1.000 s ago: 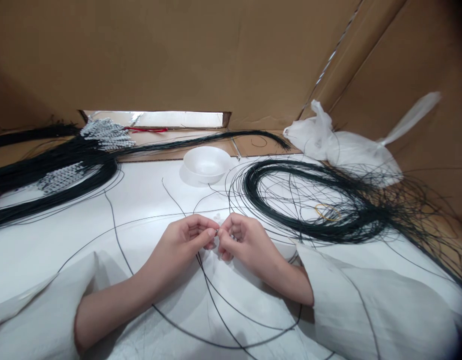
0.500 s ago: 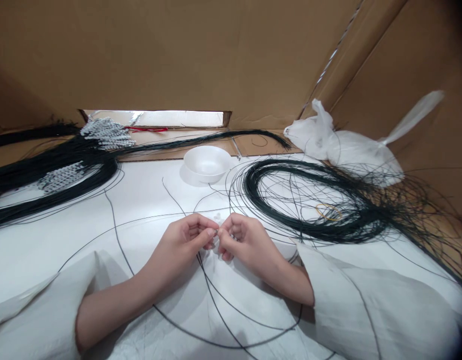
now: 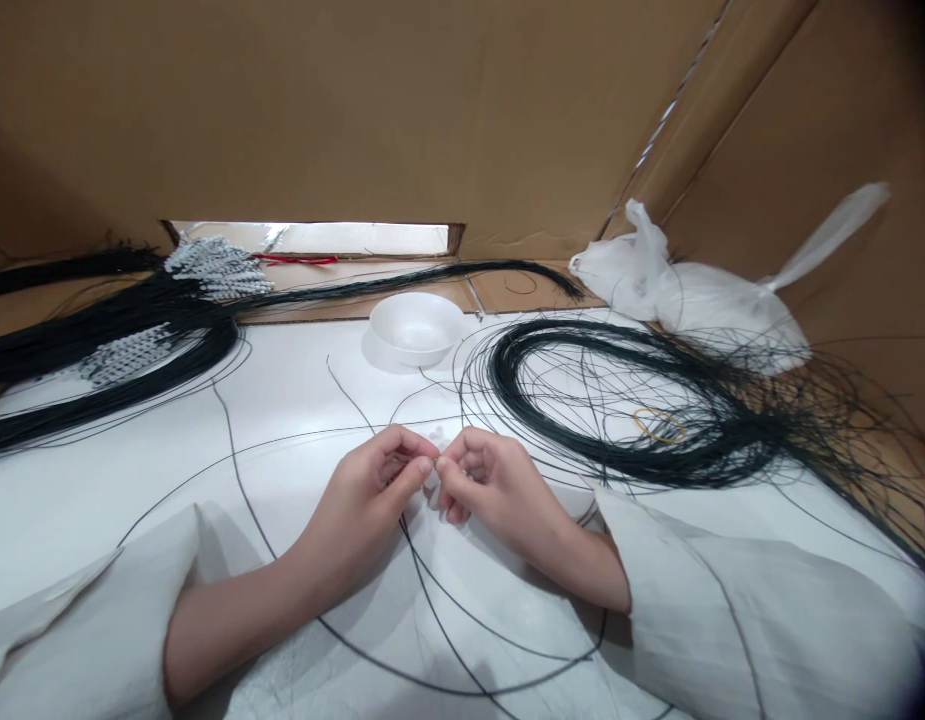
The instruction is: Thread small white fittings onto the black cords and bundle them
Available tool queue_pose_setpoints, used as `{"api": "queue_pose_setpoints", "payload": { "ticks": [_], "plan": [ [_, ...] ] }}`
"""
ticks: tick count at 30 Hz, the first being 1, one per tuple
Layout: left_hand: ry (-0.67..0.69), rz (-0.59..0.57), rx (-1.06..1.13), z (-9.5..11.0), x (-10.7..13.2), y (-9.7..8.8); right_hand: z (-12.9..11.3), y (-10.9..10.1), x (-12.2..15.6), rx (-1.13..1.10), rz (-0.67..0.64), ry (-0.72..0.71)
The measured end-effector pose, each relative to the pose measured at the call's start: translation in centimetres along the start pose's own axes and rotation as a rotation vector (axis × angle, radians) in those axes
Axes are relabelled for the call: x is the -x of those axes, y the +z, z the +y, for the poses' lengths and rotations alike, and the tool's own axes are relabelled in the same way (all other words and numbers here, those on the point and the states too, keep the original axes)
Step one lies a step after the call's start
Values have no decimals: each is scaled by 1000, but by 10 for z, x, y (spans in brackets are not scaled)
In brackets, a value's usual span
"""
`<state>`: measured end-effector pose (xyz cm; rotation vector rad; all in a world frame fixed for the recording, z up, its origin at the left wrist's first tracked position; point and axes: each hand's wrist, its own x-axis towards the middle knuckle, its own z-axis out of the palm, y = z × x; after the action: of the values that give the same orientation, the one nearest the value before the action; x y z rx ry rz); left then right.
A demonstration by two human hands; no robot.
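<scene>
Dark cord (image 3: 486, 693) curves across the near table (image 3: 282, 375), seemingly light and springy, probably best pinched close to its end. Beyond, left hand (image 3: 379, 480) and right hand (image 3: 492, 475) meet, fingertips pinching a speck (image 3: 435, 462) too small to identify. Farther right lies a coil (image 3: 503, 370); far centre, a bowl (image 3: 417, 350).

At the wrist, the left hand (image 3: 373, 488) has edged toward 3 o'clock, its lower fingers drawn up behind the thumb.
</scene>
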<state>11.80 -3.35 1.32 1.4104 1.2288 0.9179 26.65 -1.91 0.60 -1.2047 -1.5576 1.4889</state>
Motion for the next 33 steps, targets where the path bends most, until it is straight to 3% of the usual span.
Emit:
{"api": "queue_pose_setpoints", "payload": {
  "ticks": [5,17,23,33],
  "plan": [
    [51,48,-131,2,1,-1,3,-1,0,2,-53,-49],
    [127,57,-204,5,2,1,4,-1,-1,1,-97,-72],
    [181,8,-251,11,7,4,0,-3,-1,-68,-143,-61],
    [216,51,-440,1,6,3,2,-2,-4,-79,-92,-49]
  ]
}}
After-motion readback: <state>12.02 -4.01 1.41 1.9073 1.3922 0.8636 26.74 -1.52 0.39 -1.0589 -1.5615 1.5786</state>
